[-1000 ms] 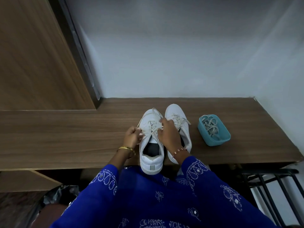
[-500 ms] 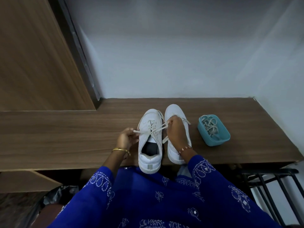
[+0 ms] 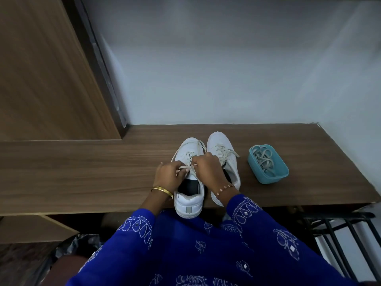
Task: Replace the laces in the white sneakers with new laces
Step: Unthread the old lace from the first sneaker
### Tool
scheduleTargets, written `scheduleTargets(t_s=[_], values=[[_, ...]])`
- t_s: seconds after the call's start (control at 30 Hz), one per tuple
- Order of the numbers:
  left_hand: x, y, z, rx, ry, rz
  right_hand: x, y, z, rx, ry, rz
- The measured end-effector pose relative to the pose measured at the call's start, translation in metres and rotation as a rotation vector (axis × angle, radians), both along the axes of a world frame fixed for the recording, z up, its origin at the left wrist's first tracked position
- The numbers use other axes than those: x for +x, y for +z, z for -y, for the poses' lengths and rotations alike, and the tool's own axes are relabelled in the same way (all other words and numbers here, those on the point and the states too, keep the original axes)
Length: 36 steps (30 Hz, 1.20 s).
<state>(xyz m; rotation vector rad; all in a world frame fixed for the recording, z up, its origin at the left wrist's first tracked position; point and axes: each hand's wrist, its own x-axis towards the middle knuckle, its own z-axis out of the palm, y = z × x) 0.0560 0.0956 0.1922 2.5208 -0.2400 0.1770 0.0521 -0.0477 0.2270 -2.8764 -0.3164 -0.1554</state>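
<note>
The task looked barely begun: both sneakers stood side by side on the shelf (image 3: 82, 178), each laced, and the spare laces (image 3: 263, 162) lay coiled in a blue tub (image 3: 277, 178) at three o'clock of the pair, well apart from either hand. Unlacing both shoes and threading the spares appeared to be left. The left sneaker (image 3: 188, 200) sat heel toward the person; its lace (image 3: 190, 166) ran taut across the tongue between the two hands. The left hand (image 3: 167, 176), at nine o'clock of the tongue, pinched one end; the right hand (image 3: 207, 171), at three o'clock, pinched the other with curled fingers and partly covered the right sneaker (image 3: 218, 141), whose lace was untouched.
</note>
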Motion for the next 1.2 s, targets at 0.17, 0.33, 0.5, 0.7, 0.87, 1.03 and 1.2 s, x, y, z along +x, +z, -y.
scheduleTargets(t_s=[0.17,0.33,0.5,0.7,0.87,1.03,1.2], values=[[-0.008,0.004,0.005,-0.082,-0.043,0.036,-0.002,0.003,0.007,0.044,0.025,-0.017],[-0.004,0.003,-0.001,-0.663,0.152,-0.135,0.000,-0.004,0.018,0.425,-0.173,0.013],[0.001,0.001,-0.017,-0.956,0.397,-0.135,0.000,0.007,0.031,0.569,-0.317,0.065],[0.003,0.009,-0.006,-0.127,0.177,0.044,0.004,0.004,0.018,0.063,-0.006,0.047],[0.003,0.011,0.018,0.304,-0.043,0.061,-0.002,0.006,0.002,-0.141,-0.007,0.001],[0.003,0.008,0.014,0.195,0.016,0.080,0.000,0.006,0.005,-0.065,0.022,0.005],[-0.003,0.003,-0.006,-0.434,-0.037,-0.078,0.004,0.001,0.021,0.080,-0.053,-0.040]])
